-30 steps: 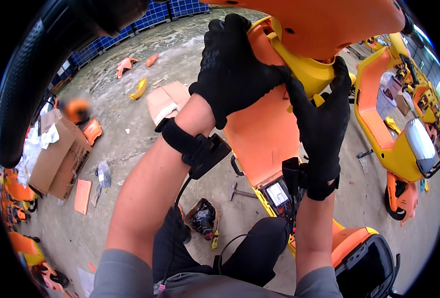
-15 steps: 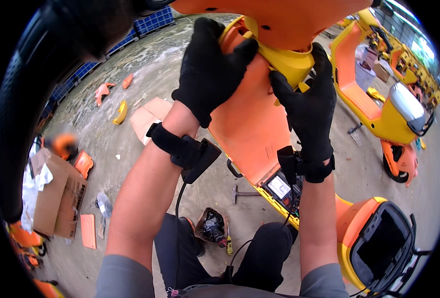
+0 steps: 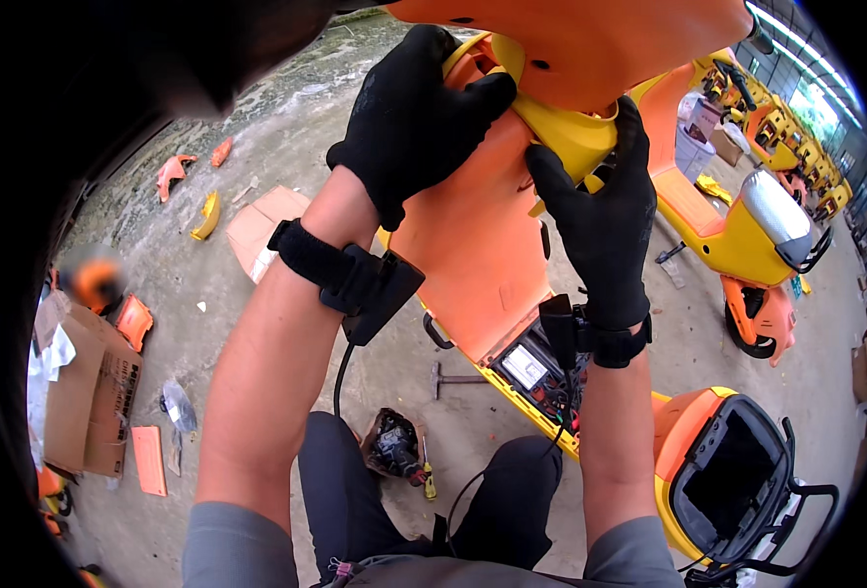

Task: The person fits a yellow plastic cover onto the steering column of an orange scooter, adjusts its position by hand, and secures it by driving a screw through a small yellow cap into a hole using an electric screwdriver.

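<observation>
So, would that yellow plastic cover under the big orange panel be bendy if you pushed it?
Probably stiff: the yellow plastic cover keeps a neat curve beside the right hand. It's likely light for its size, since its edge looks thin. It might feel slippery, because it looks smooth.

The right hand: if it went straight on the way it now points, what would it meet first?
The right hand would probably first meet the yellow scooter trim panel it seems to cup, then the orange cover above; depth is unclear.
</observation>
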A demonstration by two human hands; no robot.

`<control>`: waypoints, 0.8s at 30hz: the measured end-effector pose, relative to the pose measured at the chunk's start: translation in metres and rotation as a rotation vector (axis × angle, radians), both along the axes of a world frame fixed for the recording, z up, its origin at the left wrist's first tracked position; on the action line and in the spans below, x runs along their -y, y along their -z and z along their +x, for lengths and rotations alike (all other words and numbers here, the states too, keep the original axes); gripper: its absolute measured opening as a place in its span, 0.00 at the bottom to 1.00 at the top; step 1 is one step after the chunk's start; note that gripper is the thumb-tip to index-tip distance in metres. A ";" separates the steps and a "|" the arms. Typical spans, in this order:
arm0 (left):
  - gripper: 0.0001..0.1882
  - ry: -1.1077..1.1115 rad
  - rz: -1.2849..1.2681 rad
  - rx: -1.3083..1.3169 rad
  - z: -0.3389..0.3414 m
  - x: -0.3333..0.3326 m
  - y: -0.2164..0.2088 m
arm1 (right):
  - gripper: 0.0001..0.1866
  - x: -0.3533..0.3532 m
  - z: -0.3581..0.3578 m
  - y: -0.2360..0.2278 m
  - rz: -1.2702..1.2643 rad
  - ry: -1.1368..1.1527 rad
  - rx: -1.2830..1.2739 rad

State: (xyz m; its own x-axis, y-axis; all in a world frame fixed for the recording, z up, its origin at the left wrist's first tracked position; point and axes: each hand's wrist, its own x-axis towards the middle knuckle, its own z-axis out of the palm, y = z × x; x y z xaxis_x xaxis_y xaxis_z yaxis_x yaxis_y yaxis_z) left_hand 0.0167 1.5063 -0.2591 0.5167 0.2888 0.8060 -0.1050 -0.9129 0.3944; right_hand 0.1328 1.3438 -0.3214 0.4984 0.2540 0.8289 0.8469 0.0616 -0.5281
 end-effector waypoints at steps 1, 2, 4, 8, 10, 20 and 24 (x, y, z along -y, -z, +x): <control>0.20 -0.019 0.020 0.000 0.000 0.000 0.000 | 0.51 0.000 0.000 0.000 0.000 0.014 0.014; 0.21 -0.036 0.046 0.005 0.001 0.001 0.000 | 0.51 0.000 0.000 0.000 0.003 0.029 0.026; 0.21 -0.043 0.002 -0.017 0.002 0.002 0.000 | 0.50 0.001 0.001 -0.001 0.001 0.022 0.018; 0.21 -0.028 0.054 0.026 0.004 0.002 0.002 | 0.49 0.004 0.004 -0.005 -0.016 0.018 0.084; 0.21 0.006 0.034 0.002 0.005 0.000 0.003 | 0.49 0.005 0.005 -0.006 -0.031 0.019 0.070; 0.20 0.014 -0.052 0.064 0.007 0.003 0.007 | 0.49 0.005 0.006 -0.006 -0.019 0.043 0.152; 0.20 0.019 -0.031 0.043 0.002 0.005 0.002 | 0.45 0.004 0.007 -0.006 -0.020 0.059 0.165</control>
